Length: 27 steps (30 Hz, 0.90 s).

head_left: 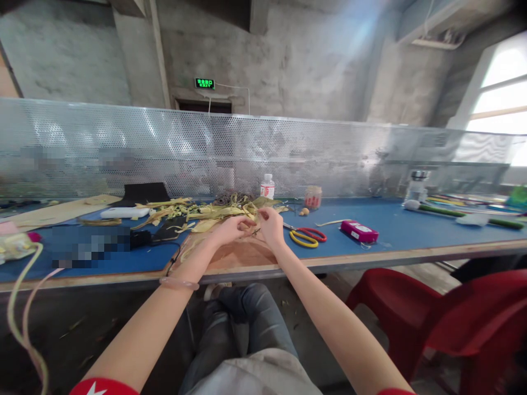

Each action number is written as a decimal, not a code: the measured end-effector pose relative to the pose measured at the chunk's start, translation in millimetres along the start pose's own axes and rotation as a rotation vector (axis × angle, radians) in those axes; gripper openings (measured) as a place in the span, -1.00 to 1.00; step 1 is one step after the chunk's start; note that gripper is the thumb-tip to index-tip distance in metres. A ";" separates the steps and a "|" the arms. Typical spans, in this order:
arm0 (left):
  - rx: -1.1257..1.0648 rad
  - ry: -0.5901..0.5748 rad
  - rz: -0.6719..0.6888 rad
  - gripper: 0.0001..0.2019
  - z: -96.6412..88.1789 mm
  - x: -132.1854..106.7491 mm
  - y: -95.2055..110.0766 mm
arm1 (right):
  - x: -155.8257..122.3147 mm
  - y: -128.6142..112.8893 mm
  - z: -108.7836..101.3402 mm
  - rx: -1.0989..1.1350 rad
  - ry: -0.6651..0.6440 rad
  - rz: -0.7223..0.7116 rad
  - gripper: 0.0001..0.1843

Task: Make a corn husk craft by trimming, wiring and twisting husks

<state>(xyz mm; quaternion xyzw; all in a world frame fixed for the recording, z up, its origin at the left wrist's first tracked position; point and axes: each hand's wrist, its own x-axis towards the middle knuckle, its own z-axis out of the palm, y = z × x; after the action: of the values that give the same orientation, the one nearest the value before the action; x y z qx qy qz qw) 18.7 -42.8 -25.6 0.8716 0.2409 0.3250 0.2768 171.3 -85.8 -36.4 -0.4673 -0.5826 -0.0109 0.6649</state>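
Note:
Both my hands are stretched out over the blue table [395, 225], close together above a brown board [241, 255]. My left hand [230, 226] has its fingers pinched on a thin strip of yellow-green leaf at the edge of a pile of dried leaves [206, 211]. My right hand [270, 222] is curled and pinches the same strip from the other side. A pale bangle [179, 283] sits on my left forearm.
Scissors with yellow and red handles [307, 236] lie just right of my hands, then a pink box [359, 231]. A small bottle [267, 187] and a jar [313, 197] stand behind. A perforated metal screen [164, 148] backs the table. Red plastic chairs [453, 318] stand at right.

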 end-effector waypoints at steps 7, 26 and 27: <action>-0.220 -0.067 0.010 -0.32 -1.2 -3.8 10.2 | -1.1 -4.3 -1.3 0.082 -0.016 0.033 -0.71; -0.272 -0.075 -0.016 -0.37 -6.8 -2.9 16.9 | -0.8 -10.1 -2.9 0.157 -0.004 0.033 -0.66; -0.266 -0.069 -0.012 -0.38 -6.9 -3.3 16.6 | -0.3 -10.2 -3.0 0.168 0.000 0.042 -0.68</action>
<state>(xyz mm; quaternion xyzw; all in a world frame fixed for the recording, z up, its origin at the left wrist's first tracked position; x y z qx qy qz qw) 15.6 -54.6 -12.0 0.8364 0.1912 0.3220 0.4002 167.8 -93.6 -30.0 -0.4221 -0.5717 0.0518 0.7017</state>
